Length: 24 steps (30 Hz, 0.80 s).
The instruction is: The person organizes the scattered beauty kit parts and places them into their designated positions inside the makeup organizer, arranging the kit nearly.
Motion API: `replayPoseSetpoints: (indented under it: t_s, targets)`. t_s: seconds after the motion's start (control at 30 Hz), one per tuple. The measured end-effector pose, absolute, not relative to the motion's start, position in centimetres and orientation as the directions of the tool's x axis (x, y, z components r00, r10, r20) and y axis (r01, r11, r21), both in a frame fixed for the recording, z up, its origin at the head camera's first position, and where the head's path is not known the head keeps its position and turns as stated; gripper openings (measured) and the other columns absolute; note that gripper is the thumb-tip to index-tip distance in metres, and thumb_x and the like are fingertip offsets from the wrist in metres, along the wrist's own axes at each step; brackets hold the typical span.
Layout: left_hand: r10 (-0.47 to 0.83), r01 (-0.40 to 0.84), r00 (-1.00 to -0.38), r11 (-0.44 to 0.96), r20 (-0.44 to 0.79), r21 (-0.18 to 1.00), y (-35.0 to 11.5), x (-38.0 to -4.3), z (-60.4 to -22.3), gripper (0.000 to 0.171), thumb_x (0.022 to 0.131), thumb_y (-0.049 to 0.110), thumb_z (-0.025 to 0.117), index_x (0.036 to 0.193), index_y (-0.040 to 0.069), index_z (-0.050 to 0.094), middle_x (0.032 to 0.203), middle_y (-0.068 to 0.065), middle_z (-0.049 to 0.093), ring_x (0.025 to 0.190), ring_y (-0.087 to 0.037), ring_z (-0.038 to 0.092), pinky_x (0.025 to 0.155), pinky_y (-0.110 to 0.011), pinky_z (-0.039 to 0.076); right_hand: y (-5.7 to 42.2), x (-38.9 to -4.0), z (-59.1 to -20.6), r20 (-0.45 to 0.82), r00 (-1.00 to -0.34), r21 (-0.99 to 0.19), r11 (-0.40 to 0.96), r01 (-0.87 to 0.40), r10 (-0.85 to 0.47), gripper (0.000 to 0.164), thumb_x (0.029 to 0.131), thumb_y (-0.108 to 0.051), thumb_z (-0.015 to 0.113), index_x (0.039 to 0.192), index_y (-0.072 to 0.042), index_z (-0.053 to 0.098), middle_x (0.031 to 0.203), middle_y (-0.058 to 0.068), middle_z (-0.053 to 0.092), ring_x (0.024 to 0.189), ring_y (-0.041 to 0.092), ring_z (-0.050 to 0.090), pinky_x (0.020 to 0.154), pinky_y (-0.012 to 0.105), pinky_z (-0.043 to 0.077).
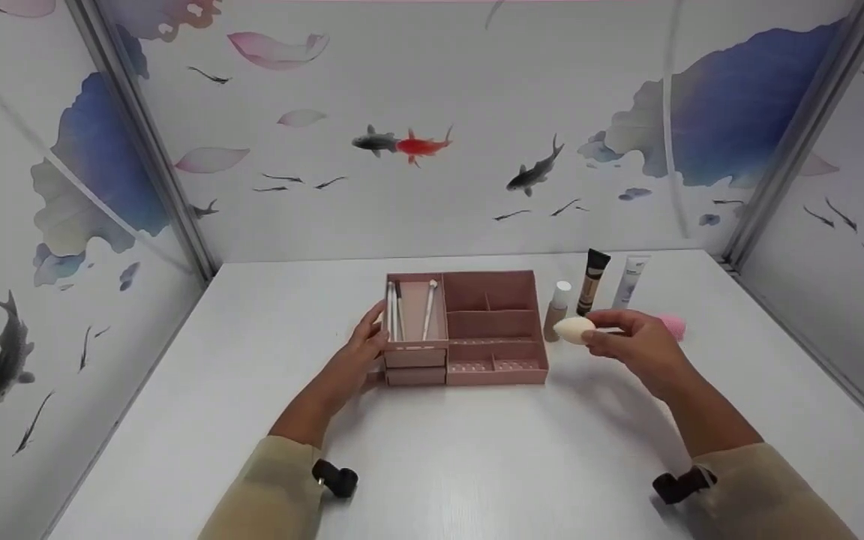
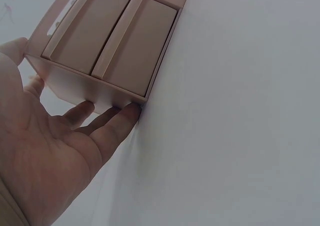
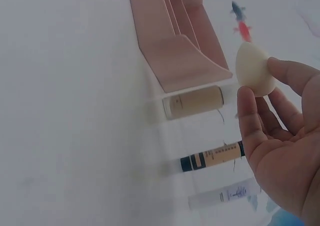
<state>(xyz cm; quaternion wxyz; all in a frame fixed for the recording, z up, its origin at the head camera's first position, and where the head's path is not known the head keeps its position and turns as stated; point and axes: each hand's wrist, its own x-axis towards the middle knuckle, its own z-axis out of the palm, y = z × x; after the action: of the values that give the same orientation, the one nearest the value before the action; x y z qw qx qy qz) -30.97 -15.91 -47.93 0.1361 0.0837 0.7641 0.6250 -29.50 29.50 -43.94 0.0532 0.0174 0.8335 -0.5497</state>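
My right hand [image 1: 638,343] pinches a cream, egg-shaped makeup sponge [image 1: 574,331] between thumb and fingers, held in the air. In the right wrist view the sponge [image 3: 253,69] is beside the organizer's end wall. The pink makeup organizer [image 1: 496,328] stands on the table, with several brushes [image 1: 430,310] lying in its upper left compartment. My left hand [image 1: 361,349] rests against the organizer's left side. In the left wrist view, its fingertips touch the side wall, next to two shut drawers [image 2: 90,30]; the thumb is near the top edge.
Right of the organizer stand a foundation bottle [image 1: 558,309] with a white cap, a black-and-tan tube [image 1: 592,281] and a white tube [image 1: 630,281]. A pink object [image 1: 673,326] lies partly behind my right hand. Patterned panels [image 1: 432,202] enclose the white table [image 1: 477,465].
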Motion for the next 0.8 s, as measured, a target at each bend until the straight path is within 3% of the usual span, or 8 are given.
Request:
replayPoseSetpoints:
  t_s: [0.23, 0.4, 0.57, 0.8]
  targets:
    - [0.299, -0.033, -0.949, 0.214, -0.097, 0.976, -16.0, -31.0, -48.0, 0.055, 0.111, 0.062, 0.041, 0.16, 0.068, 0.016, 0.179, -0.001, 0.017, 0.165, -0.044, 0.024, 0.127, -0.072, 0.029, 26.6, -29.9, -44.2, -0.055, -0.994, -0.931, 0.365, 0.019, -0.09, 0.053, 0.095, -0.036, 0.084, 0.139, -0.012, 0.069, 0.142, 0.015, 0.066, 0.116, 0.024, 0.074, 0.102, 0.033, 0.061]
    - [0.301, -0.04, -0.948, 0.205, -0.102, 0.978, -15.9, -31.1, -48.0, 0.056, 0.11, 0.063, 0.042, 0.16, 0.068, 0.017, 0.18, -0.001, 0.016, 0.165, -0.043, 0.025, 0.126, -0.071, 0.031, 25.0, -30.4, -44.3, -0.043, -0.992, -0.943, 0.331, 0.0, -0.121, 0.049, 0.094, -0.032, 0.084, 0.136, -0.01, 0.071, 0.136, 0.012, 0.068, 0.115, 0.026, 0.074, 0.1, 0.031, 0.061]
    - [0.311, -0.029, -0.947, 0.184, -0.086, 0.983, -15.9, -31.0, -48.0, 0.056, 0.111, 0.06, 0.042, 0.161, 0.066, 0.017, 0.179, -0.001, 0.019, 0.166, -0.04, 0.025, 0.125, -0.07, 0.034, 23.5, -31.3, -44.4, -0.022, -0.988, -0.957, 0.289, -0.024, -0.154, 0.045, 0.094, -0.027, 0.085, 0.132, -0.007, 0.073, 0.129, 0.009, 0.071, 0.11, 0.019, 0.073, 0.093, 0.028, 0.062]
    - [0.307, -0.022, -0.949, 0.176, -0.076, 0.984, -15.8, -31.0, -48.1, 0.056, 0.112, 0.06, 0.042, 0.162, 0.065, 0.018, 0.178, -0.002, 0.02, 0.166, -0.04, 0.024, 0.125, -0.07, 0.033, 20.7, -32.3, -44.2, -0.017, -0.984, -0.966, 0.256, -0.029, -0.175, 0.04, 0.093, -0.024, 0.085, 0.129, -0.009, 0.074, 0.127, 0.009, 0.071, 0.106, 0.019, 0.071, 0.095, 0.036, 0.062]
